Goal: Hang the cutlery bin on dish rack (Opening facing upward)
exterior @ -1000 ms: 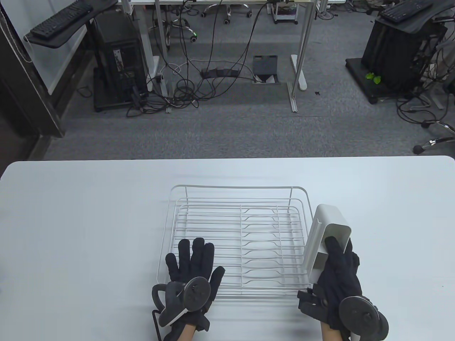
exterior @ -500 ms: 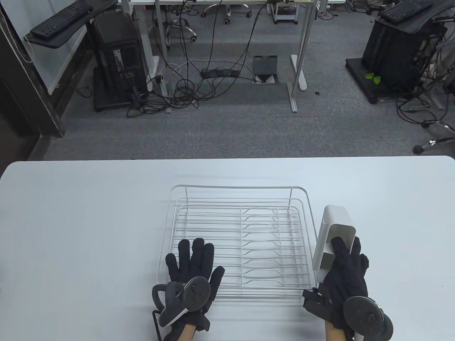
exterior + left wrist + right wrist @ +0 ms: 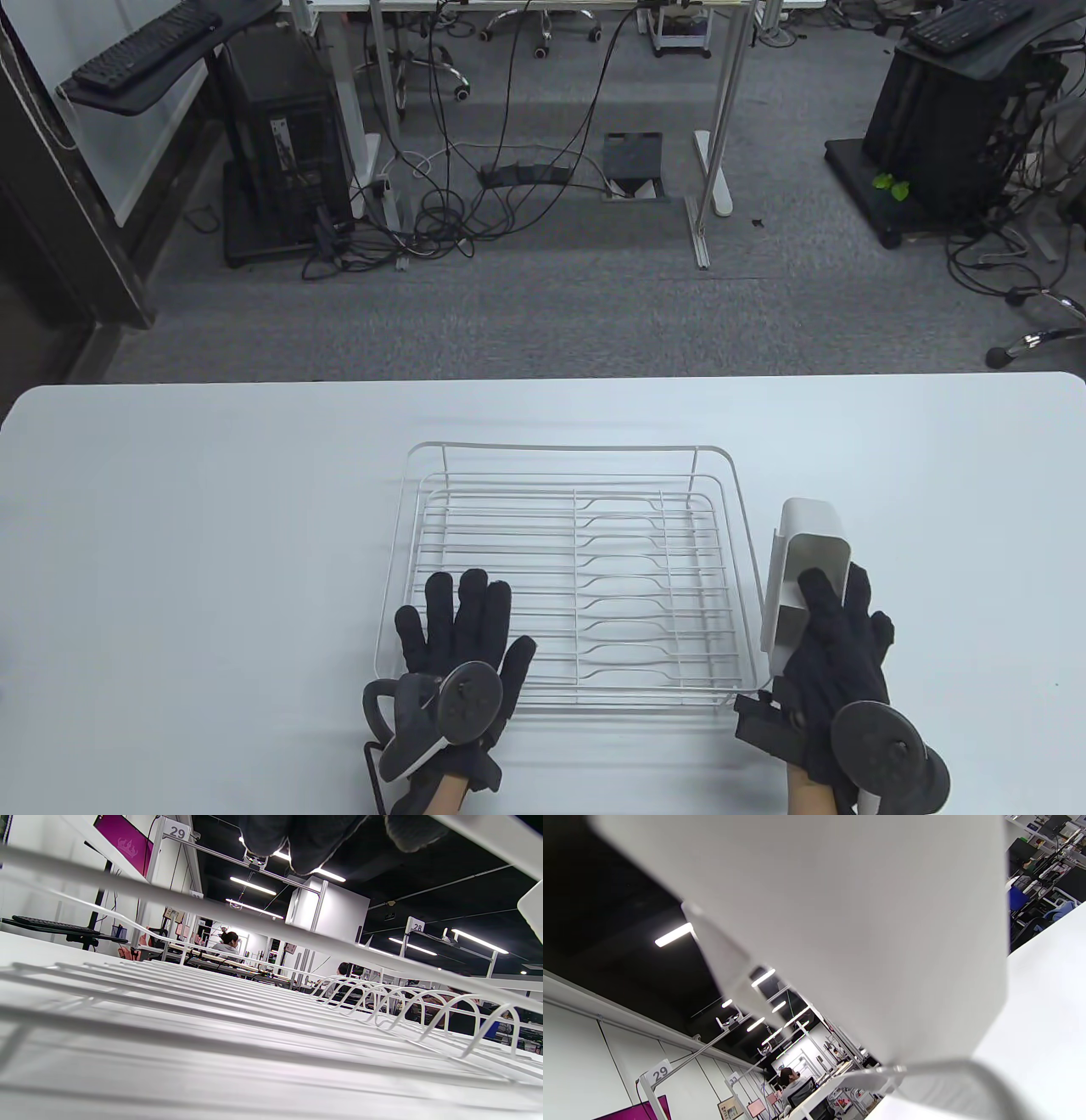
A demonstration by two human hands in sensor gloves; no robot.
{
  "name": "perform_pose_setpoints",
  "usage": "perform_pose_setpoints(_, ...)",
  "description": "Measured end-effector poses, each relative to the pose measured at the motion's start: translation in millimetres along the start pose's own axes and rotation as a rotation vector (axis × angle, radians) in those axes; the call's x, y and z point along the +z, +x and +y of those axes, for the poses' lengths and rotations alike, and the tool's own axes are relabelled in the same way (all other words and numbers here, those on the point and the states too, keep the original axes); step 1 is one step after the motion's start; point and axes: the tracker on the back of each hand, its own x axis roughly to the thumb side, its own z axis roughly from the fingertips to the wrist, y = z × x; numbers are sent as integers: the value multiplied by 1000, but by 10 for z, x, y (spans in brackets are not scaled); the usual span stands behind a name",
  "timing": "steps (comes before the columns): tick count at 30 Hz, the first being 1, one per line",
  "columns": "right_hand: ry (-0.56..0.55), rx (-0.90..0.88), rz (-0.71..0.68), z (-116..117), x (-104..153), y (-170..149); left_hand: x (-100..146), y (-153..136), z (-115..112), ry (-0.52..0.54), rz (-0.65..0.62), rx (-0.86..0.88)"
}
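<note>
The white worktop fills the lower half of the table view. At its centre sits the white wire dish rack, its rim and bars also filling the left wrist view from close up. Just beside the rack's right rim, in the lower right of the frame, the white cutlery bin is held tilted, its opening turned toward the camera; whether it touches the rim cannot be told. The right hand grips the bin, with one finger reaching into the opening and the others around the outer wall. The left hand lies flat with fingers spread and straight on the rack's near left corner, holding nothing.
</note>
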Motion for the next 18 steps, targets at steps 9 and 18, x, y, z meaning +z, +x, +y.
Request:
perform_pose_setpoints(9, 53, 28, 27, 47, -14, -67, -1, 0, -4, 1, 0, 1)
perform_pose_setpoints(18, 116, 38, 62, 92, -33, -147, 0, 1, -4, 2, 1, 0)
